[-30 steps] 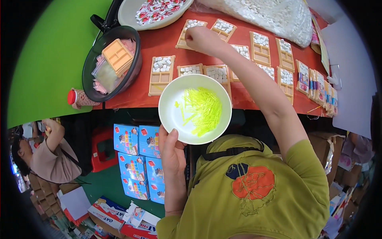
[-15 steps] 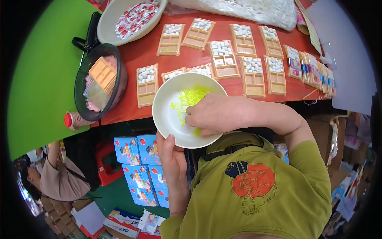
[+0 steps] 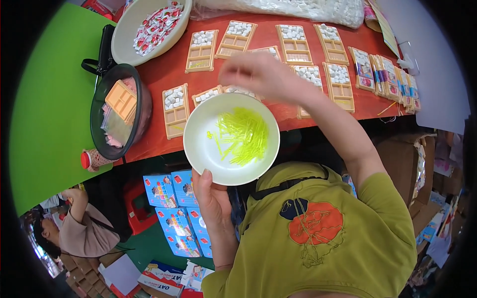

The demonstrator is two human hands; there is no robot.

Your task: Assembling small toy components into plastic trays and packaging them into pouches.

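R hand (image 3: 259,74) is over the trays just past the bowl; fingers curled, blurred, can't tell if they're holding anything. Nearest full-view tray (image 3: 232,44) lies just beyond them, long axis away from wearer, tilted a bit R; white pcs at far end. R hand's nearer it than L. L hand (image 3: 214,199) grips near rim of white bowl (image 3: 198,149), thumb up top; yellow-green sticks (image 3: 243,136) heaped in it, mostly R side. Red counter (image 3: 171,69) w/ more trays; dark basin (image 3: 145,111) L, blue boxes (image 3: 176,231) below.
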